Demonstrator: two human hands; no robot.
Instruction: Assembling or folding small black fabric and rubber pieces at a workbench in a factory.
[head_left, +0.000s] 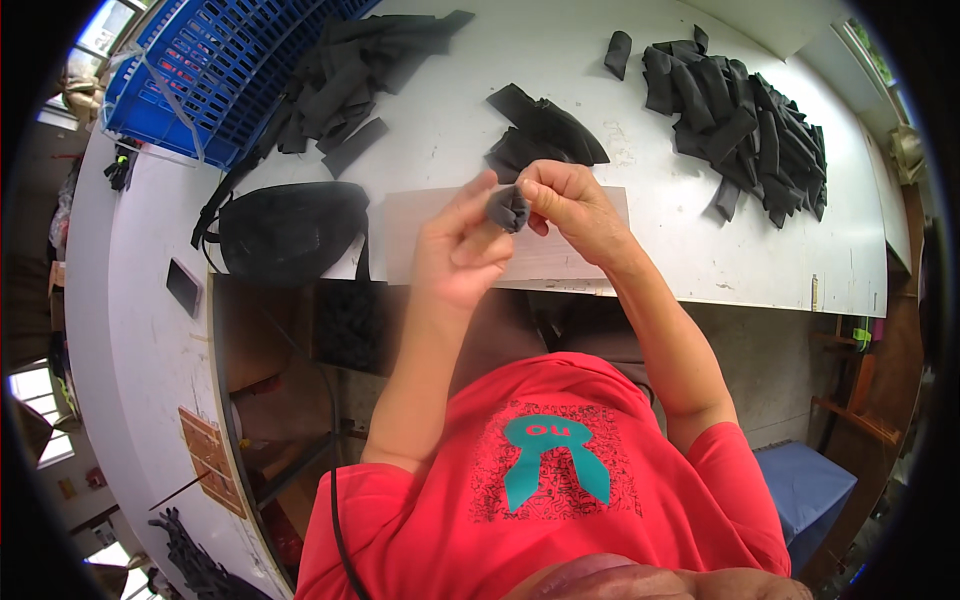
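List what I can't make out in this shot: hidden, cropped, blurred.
All in the head view:
- Dark cloth piece: right part, covered by the right hand.
- Left hand: exact fingertip placement, slightly blurred.
- Right-hand cloth pile: piece count, pieces overlap.
- Black bag: contents, hidden by its outer side.
- Blue basket: far end, cut off by the top edge.
- Lower-left dark pile: remainder, cut off by the bottom edge.

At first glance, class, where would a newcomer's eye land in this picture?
Probably on the bright red T-shirt filling the lower middle, with its teal print. Above it, the left hand and right hand meet at a small dark grey fabric piece. A blue plastic basket stands out at upper left.
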